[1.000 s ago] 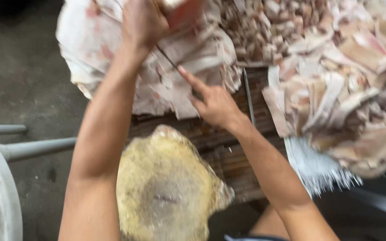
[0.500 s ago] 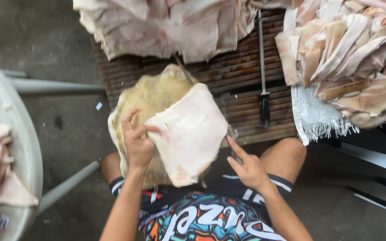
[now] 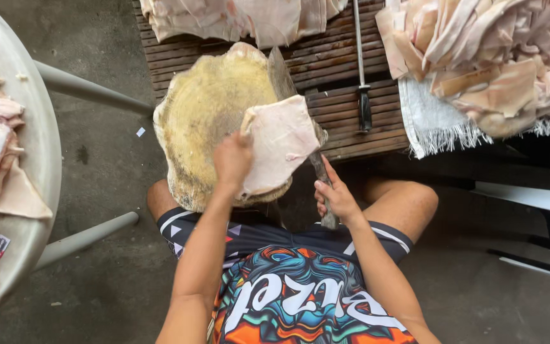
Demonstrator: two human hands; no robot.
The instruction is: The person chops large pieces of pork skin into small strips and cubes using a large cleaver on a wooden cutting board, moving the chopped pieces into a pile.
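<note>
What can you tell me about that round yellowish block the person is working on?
The chopping block is a thick, roughly round slab, apparently wood, yellowish and worn rough on top, with an uneven, chipped rim. It lies flat, partly on a dark slatted wooden platform and partly over the person's lap. A pale pink slab of pork skin lies on its right side, held by the left hand. A cleaver rests along its right edge, the right hand on the handle.

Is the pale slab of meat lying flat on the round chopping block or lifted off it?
Flat: the pale pink slab of pork skin lies spread on the round yellowish wooden chopping block, its right edge overhanging, pinned under the left hand.
</note>
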